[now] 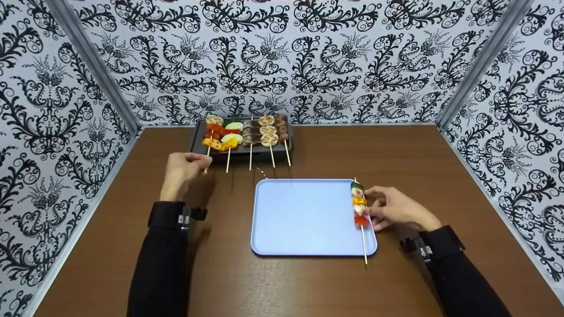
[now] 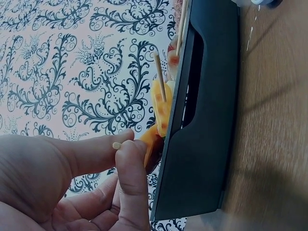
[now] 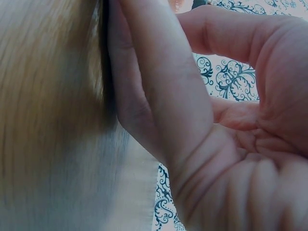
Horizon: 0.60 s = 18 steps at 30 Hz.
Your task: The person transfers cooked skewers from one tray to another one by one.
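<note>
My left hand (image 1: 183, 171) is at the front left corner of the dark grill plate (image 1: 264, 155). Its thumb and index finger pinch the bare stick end of the leftmost skewer (image 1: 213, 131), whose food lies over the plate. In the left wrist view the cut stick tip pokes out between the fingertips. My right hand (image 1: 398, 209) is at the right rim of the light blue tray (image 1: 304, 218). With curled fingers it holds a skewer (image 1: 360, 200) of green, white, yellow and red pieces along that rim. The right wrist view mostly shows fingers, hiding the skewer.
Several more skewers lie side by side on the grill plate, among them a vegetable skewer (image 1: 231, 134), a lotus-root skewer (image 1: 268, 130) and a brown meat skewer (image 1: 282, 127). Their sticks overhang its front. Patterned walls (image 1: 282, 57) enclose the brown wooden table (image 1: 352, 149).
</note>
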{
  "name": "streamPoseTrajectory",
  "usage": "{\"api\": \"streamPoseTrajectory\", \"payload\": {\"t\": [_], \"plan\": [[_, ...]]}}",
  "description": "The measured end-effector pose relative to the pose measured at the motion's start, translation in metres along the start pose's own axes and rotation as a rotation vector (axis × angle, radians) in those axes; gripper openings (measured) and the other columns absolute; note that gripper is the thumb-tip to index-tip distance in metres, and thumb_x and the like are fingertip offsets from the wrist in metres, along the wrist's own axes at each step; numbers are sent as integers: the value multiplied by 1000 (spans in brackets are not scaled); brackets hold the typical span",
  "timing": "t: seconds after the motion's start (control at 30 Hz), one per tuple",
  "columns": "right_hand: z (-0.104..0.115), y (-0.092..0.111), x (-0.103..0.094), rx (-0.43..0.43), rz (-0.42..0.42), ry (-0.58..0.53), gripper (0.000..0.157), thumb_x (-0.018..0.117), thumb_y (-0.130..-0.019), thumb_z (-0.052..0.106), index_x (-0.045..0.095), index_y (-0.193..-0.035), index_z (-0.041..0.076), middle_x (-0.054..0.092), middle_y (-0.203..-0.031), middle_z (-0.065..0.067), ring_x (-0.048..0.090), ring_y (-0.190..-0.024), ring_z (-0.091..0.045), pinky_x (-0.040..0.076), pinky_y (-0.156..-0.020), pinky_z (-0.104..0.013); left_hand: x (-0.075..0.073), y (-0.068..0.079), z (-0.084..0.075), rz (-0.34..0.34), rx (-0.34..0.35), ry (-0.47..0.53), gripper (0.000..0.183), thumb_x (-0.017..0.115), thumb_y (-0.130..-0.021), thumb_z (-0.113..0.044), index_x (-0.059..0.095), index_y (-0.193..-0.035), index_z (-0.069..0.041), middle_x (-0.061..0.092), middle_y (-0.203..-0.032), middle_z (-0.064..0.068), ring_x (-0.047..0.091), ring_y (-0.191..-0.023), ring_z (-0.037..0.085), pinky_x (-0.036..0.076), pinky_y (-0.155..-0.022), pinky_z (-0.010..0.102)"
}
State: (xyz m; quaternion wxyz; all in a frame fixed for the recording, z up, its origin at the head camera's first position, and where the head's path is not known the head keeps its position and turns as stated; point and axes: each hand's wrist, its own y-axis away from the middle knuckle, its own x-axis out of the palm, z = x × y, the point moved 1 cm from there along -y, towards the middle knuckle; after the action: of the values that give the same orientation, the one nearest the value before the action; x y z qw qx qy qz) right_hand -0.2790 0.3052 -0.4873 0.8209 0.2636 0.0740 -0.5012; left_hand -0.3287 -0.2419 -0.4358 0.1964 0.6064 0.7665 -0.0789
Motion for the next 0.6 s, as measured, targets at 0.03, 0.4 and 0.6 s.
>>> {"api": "streamPoseTrajectory", "payload": {"t": [0.03,0.4,0.6], "plan": [[0,0,0,0,-1,2,65,72,-92,14,40,-148,8,67,-96,-24,71,-72,-31,63,-67,-50,0,0,0,-2,1,-3,25,75,-91,-26,75,-108,-8,72,-98,10,70,-81,21,57,-64,22],[0,0,-1,4,-5,14,67,73,-92,15,39,-149,8,67,-97,-23,71,-73,-31,64,-67,-49,-4,1,-2,-20,9,-21,23,75,-90,-26,76,-107,-10,74,-100,11,70,-81,19,56,-65,21],[0,0,0,-14,19,-36,64,72,-92,13,39,-147,7,65,-96,-24,71,-72,-30,63,-68,-51,-5,3,-3,-34,24,-11,23,75,-89,-25,77,-106,-9,73,-89,5,68,-77,19,54,-61,22]]}}
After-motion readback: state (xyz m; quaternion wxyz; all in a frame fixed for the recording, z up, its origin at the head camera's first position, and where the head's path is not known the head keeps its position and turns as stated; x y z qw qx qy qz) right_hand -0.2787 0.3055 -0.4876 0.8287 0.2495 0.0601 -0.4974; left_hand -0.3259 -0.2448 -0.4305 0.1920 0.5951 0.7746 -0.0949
